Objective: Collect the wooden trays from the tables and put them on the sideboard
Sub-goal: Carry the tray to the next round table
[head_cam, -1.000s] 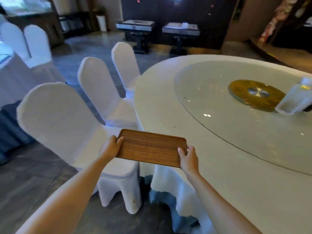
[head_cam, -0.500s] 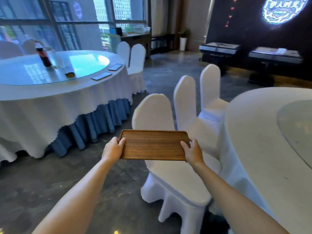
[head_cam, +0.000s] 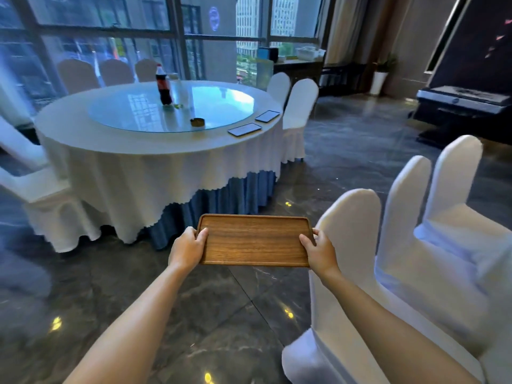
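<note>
A round tabletop [head_cam: 155, 139] under a white cloth fills the view from ten to twelve o'clock, carrying a cola bottle [head_cam: 163, 84] and two flat dark trays [head_cam: 253, 124] near its right rim; covered chairs [head_cam: 388, 245] crowd three to five o'clock. A sideboard [head_cam: 297, 68] shows by the window at one o'clock. Dead centre, the wooden tray [head_cam: 253, 241] is carried level in the air, empty. It looks stiff, light and smooth, so the short ends are the sensible hold. The left hand [head_cam: 188, 249] is closed on the left end, thumb over the rim; the right hand [head_cam: 320, 252] clasps the right end likewise
</note>
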